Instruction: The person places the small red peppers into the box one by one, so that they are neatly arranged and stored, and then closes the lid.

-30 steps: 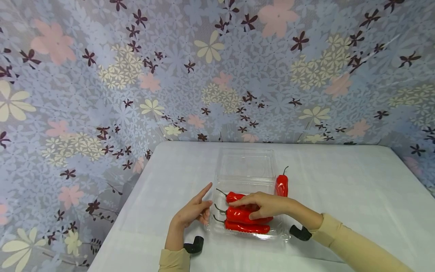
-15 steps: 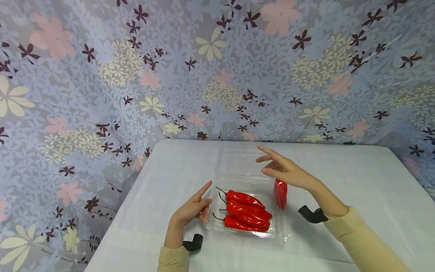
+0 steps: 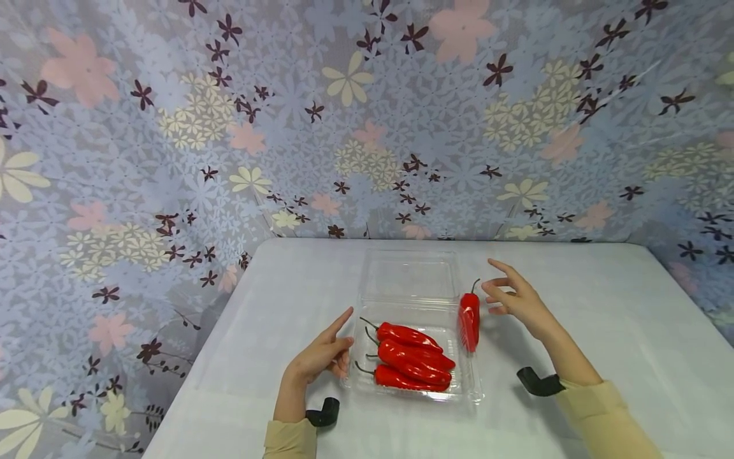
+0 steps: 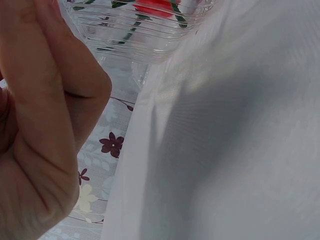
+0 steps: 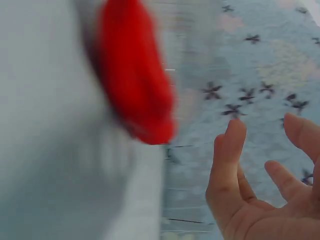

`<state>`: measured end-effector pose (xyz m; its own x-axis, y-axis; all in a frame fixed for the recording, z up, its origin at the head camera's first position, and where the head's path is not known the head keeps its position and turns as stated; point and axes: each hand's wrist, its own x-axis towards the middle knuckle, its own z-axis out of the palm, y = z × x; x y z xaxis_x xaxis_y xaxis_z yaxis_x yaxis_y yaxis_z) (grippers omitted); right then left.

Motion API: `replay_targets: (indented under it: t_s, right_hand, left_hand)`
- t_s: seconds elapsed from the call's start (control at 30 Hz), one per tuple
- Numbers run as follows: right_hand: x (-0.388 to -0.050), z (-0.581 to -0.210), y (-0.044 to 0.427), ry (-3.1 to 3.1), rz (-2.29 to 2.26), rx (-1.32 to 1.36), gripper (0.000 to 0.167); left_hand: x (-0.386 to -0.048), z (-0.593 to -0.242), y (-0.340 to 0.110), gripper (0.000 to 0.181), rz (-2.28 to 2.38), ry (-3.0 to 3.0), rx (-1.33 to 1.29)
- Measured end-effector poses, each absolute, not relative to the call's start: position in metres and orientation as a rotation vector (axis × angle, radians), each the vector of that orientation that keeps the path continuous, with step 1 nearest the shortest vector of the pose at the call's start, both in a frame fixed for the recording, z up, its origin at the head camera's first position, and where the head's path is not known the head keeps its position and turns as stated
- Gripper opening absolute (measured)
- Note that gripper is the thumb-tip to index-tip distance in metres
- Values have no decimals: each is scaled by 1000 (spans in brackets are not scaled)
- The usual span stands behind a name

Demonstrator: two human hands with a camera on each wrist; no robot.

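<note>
Several glossy red chili peppers [image 3: 410, 357] lie side by side in a clear plastic clamshell container [image 3: 459, 390], dark green stems pointing left. My left hand [image 3: 321, 357] grips the container's left edge, index finger stretched out and the others bent; in the left wrist view the bent fingers [image 4: 45, 100] are beside its ribbed wall. Another red chili pepper [image 3: 469, 322] lies on the table against the container's right side, stem up. To the right of that pepper my right hand [image 3: 518, 299] hovers with fingers spread and nothing held. In the right wrist view this pepper is blurred.
The container's transparent lid [image 3: 410, 275] lies folded back behind it. A white cloth covers the table [image 3: 585, 319]. Behind stands a floral fabric backdrop [image 3: 367, 127]. Each wrist carries a black mount [image 3: 540, 382].
My right hand has lifted off the peppers in the container and moved right, to beside the pepper on the table. The left hand stays at the container's edge.
</note>
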<state>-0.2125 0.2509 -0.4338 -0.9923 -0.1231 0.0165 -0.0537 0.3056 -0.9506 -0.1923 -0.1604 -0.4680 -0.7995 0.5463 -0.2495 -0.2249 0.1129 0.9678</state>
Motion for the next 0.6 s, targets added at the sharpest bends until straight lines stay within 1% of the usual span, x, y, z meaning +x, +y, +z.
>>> replay_targets:
  t_s: [0.17, 0.37, 0.5, 0.6]
  right_hand:
    - [-211, -455, 248, 2501, -1686, -79, 75]
    - [-209, -466, 236, 2567, -1452, -50, 81]
    - [-208, -471, 230, 2660, -1345, -106, 77]
    - [-209, -475, 228, 2677, -1348, -123, 72]
  left_hand:
    - [-191, -467, -164, 66, 1746, 1816, 308]
    - [-189, -467, -171, 66, 1750, 1809, 300]
    - [-189, -467, -173, 66, 1751, 1798, 304]
    - [-190, -467, -174, 66, 1754, 1795, 313]
